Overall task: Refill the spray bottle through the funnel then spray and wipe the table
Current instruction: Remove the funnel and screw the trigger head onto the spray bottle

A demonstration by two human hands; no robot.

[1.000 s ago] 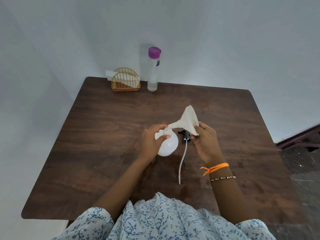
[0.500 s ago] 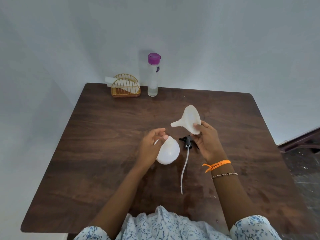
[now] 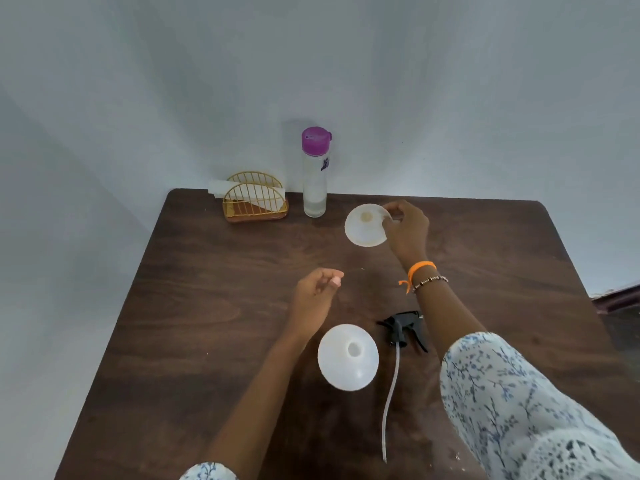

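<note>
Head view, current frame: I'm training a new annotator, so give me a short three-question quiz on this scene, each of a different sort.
1. True or false: the black trigger sprayer head with its clear tube is screwed onto the white round plastic spray bottle.
2. Which hand holds the white plastic funnel? A) left hand B) right hand C) neither
3. Fill in: the clear tall bottle at the table's far edge has a ___ cap.

Key: 1. False, it lies on the dark wooden table beside the open bottle. 2. B, the right hand; the left hand holds nothing. 3. Purple.
</note>
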